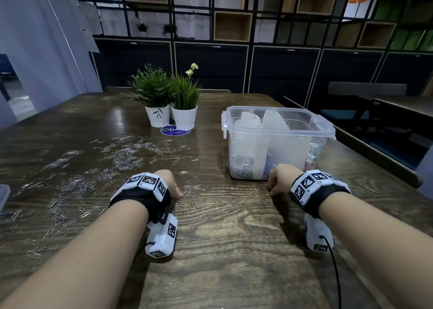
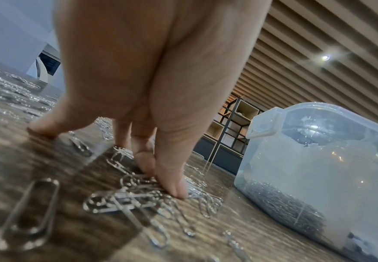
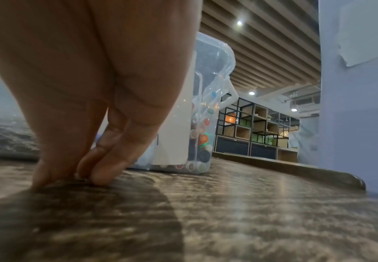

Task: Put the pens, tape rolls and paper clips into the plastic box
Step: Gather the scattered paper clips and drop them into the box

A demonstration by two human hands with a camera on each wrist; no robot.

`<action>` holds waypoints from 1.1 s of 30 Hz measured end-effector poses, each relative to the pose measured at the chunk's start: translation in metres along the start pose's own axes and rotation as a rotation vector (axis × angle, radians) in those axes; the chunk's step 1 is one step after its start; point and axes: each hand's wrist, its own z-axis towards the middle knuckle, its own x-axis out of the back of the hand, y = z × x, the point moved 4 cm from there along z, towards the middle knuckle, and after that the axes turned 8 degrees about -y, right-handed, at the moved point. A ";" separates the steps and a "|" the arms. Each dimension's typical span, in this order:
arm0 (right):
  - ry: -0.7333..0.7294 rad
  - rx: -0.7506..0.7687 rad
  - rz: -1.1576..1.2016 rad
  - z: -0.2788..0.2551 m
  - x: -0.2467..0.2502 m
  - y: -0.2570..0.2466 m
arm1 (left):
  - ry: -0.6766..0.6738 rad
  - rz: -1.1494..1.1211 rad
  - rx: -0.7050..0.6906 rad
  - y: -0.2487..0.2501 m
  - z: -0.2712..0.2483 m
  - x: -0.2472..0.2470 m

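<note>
Several silver paper clips (image 1: pixel 124 158) lie scattered over the left half of the wooden table (image 1: pixel 234 238). My left hand (image 1: pixel 178 194) points down into them. In the left wrist view its thumb and forefinger (image 2: pixel 161 177) pinch together on a cluster of paper clips (image 2: pixel 127 200). The clear plastic box (image 1: pixel 269 132) stands open at the right, with a heap of clips (image 1: pixel 242 166) and coloured pens (image 1: pixel 312 158) inside. My right hand (image 1: pixel 271 190) is just in front of the box (image 3: pixel 212 62), fingertips (image 3: pixel 102 175) bunched on the table. Whether they hold anything is hidden.
Two potted plants (image 1: pixel 160 117) (image 1: pixel 185 119) stand mid-table behind the clips, on a blue round sticker (image 1: pixel 175 131). A clear plastic piece (image 1: pixel 3 196) shows at the left edge. The table's right edge (image 1: pixel 375 158) runs close behind the box.
</note>
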 end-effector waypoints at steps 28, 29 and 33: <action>-0.048 0.415 0.142 0.035 0.005 -0.179 | -0.042 -0.080 -0.173 -0.028 -0.024 -0.003; -0.046 0.412 0.130 0.037 0.004 -0.181 | -0.050 -0.060 -0.174 -0.027 -0.022 -0.003; -0.058 0.416 0.113 0.045 0.004 -0.186 | -0.080 -0.031 -0.183 -0.031 -0.014 -0.002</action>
